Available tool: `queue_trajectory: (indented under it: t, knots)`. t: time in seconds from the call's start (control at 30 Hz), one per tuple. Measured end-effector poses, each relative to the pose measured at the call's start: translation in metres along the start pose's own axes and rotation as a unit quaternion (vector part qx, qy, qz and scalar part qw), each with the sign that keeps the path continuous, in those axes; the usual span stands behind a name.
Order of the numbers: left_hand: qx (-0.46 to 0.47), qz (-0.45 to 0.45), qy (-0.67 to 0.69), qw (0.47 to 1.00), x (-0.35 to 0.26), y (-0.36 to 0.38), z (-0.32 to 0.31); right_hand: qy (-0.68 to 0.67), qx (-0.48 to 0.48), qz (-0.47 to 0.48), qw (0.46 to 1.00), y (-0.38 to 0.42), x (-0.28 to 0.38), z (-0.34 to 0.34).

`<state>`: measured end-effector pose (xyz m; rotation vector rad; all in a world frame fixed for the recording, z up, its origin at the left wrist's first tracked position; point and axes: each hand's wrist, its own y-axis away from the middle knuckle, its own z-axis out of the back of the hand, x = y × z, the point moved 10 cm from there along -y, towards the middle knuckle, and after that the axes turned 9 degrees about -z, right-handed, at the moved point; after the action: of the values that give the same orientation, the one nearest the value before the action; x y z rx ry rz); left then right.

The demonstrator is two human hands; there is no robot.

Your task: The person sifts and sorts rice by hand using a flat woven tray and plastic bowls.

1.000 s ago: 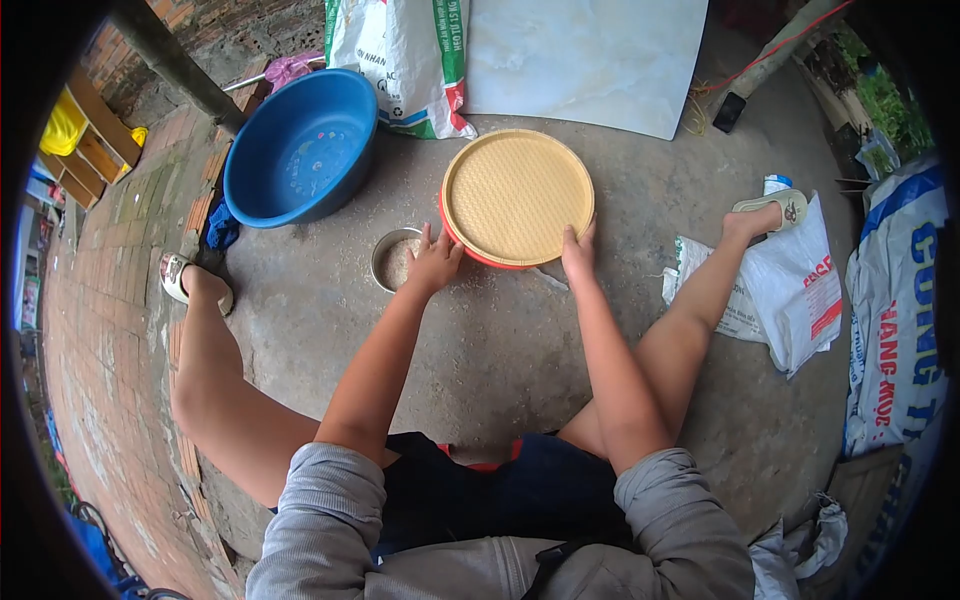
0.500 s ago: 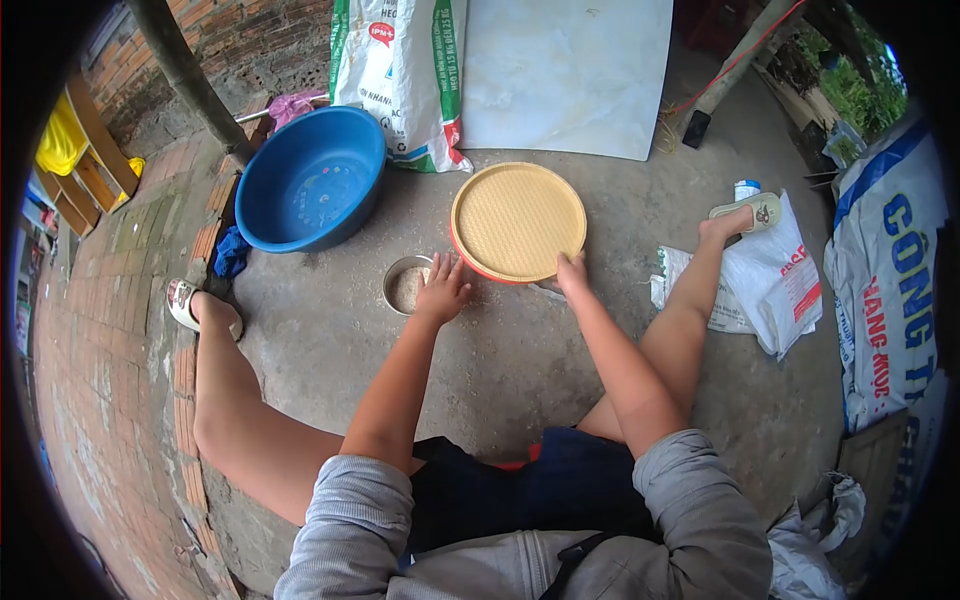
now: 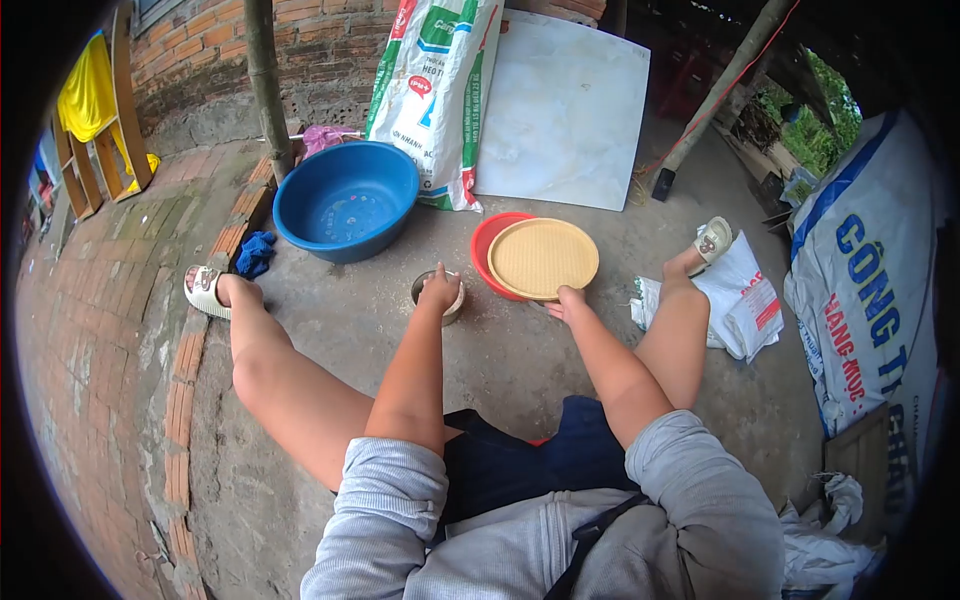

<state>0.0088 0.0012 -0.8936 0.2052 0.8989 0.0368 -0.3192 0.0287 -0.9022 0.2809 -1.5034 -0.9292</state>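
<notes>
A small metal bowl with pale grain in it stands on the concrete floor, partly hidden by my left hand. The fingers of that hand are curled at the bowl's far rim; their exact hold is partly covered. To the right, my right hand grips the near edge of a round, tan woven-pattern tray. Under the tray, a red basin shows along its left side.
A large blue basin stands beyond the bowl, beside a blue cloth. Behind are a printed feed sack and a pale panel. White bags lie near my right foot; a big sack stands at far right. Grains are scattered around.
My left hand has gone from spread fingers at the bowl's right edge to curled fingers over its far side. The tray has shifted rightward, exposing more of the red basin. The camera view has shifted.
</notes>
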Motion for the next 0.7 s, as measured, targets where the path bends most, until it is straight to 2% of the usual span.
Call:
queue_trajectory:
  t: [0.07,0.13,0.2,0.27,0.3,0.43,0.5,0.53,0.6,0.63,0.7]
  knots:
    - [0.003,0.017,-0.040,0.999,0.002,0.001,0.001,-0.015,-0.015,-0.009,1.000,0.032,0.005,-0.003]
    - [0.022,0.028,-0.050,0.998,-0.006,0.003,-0.002,-0.011,-0.016,-0.012,1.000,0.030,0.013,-0.003]
    - [0.018,-0.049,-0.035,0.998,-0.022,-0.006,-0.008,-0.006,-0.021,-0.024,0.999,0.022,0.018,0.003]
    - [-0.005,-0.056,-0.039,0.998,-0.032,0.007,0.009,-0.017,-0.024,-0.031,0.999,0.012,0.026,0.003]
    - [-0.038,-0.047,0.001,0.998,-0.031,0.016,0.023,-0.008,-0.029,-0.032,0.999,0.006,0.029,0.000]
    - [-0.118,0.024,0.082,0.989,0.022,0.029,0.034,-0.050,-0.042,-0.002,0.998,-0.026,0.045,-0.016]
    - [-0.172,0.008,-0.024,0.985,0.053,0.043,0.036,-0.063,-0.047,0.019,0.997,-0.044,0.047,-0.018]
    - [-0.159,0.016,-0.033,0.987,0.070,0.051,0.035,-0.061,-0.048,0.024,0.997,-0.042,0.044,-0.019]
    - [-0.121,0.093,-0.173,0.973,0.104,0.067,0.044,-0.051,-0.036,0.013,0.998,-0.038,0.036,-0.018]
    - [-0.115,0.097,-0.177,0.973,0.110,0.065,0.047,-0.060,-0.021,0.001,0.998,-0.038,0.031,-0.018]
    - [-0.246,0.238,-0.004,0.940,0.140,0.071,0.066,-0.065,-0.004,-0.009,0.998,-0.037,0.030,-0.019]
